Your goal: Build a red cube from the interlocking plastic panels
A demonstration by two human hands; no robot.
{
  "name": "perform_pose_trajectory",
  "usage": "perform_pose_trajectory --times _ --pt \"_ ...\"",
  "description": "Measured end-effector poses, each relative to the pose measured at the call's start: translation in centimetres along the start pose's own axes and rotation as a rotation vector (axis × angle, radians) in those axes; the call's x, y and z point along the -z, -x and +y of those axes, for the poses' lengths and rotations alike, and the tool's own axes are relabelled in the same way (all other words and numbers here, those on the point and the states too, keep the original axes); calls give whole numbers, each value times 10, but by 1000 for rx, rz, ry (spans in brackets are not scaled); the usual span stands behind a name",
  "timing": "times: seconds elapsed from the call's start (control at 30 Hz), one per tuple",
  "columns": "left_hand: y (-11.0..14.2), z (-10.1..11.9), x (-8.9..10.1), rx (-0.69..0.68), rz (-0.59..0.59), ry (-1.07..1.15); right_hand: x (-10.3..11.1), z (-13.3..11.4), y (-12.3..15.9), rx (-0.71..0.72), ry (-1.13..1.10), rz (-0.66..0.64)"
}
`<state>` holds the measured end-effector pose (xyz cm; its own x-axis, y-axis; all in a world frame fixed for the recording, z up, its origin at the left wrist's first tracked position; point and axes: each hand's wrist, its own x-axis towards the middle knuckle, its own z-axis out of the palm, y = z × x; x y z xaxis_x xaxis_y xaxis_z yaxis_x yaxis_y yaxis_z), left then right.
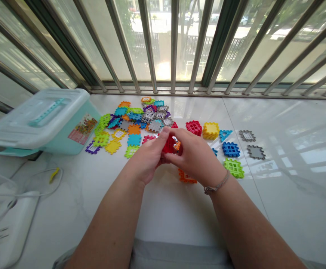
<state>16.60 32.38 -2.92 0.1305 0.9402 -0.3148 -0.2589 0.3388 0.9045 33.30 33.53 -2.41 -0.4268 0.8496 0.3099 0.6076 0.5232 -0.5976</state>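
Observation:
Both my hands meet over a white marble sill. My left hand [148, 155] and my right hand [193, 153] are closed together on a red waffle block [169, 145], with a bit of orange block [177, 145] showing between the fingers. An orange block [187, 176] lies just under my right wrist, which wears a bracelet. A heap of coloured waffle blocks [135, 121] lies beyond my left hand. Single pieces lie beyond my right hand: red [193, 127], yellow [210, 130], blue [230, 149], green [234, 167].
A teal storage box with a white lid [43, 123] stands at the left. A white device with cables [8, 220] sits at the near left. Two grey blocks [251, 144] lie to the right. Window bars [174, 45] close off the back.

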Motion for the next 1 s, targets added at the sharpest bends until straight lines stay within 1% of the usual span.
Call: perform_pose_trajectory --times 0.1,0.13,0.2,0.27,0.37,0.43,0.5,0.57,0.6,0.67,0.77,0.83,1.0 --pt "3 -1 1 -91 55 -314 -3 -1 -1 -15 48 -33" --pt "4 -1 1 -101 55 -368 -3 -1 -1 -20 44 -35" --pt "5 0 -2 -99 38 -376 -2 -2 -1 -28 27 -32" --pt "6 1 -6 -87 11 -286 -1 -3 -1 -25 6 -18" --pt "6 5 -10 -64 -47 -52 1 -5 0 -28 -90 20" --pt "7 11 -11 -32 -92 95 1 -7 1 -44 -284 73" --pt "10 18 -11 4 -112 203 4 -6 2 -57 -540 153" --pt "12 25 -9 18 -82 287 10 -3 3 -72 -728 244" --pt "12 27 -8 20 -56 326 15 -1 4 -90 -768 283" --pt "13 30 -6 25 -9 390 24 3 5 -141 -788 338" --pt "11 30 -4 29 25 447 33 8 6 -190 -802 363" --pt "10 30 -3 27 31 462 32 9 7 -173 -807 352" --pt "9 30 -3 36 34 466 23 9 10 -65 -753 276"
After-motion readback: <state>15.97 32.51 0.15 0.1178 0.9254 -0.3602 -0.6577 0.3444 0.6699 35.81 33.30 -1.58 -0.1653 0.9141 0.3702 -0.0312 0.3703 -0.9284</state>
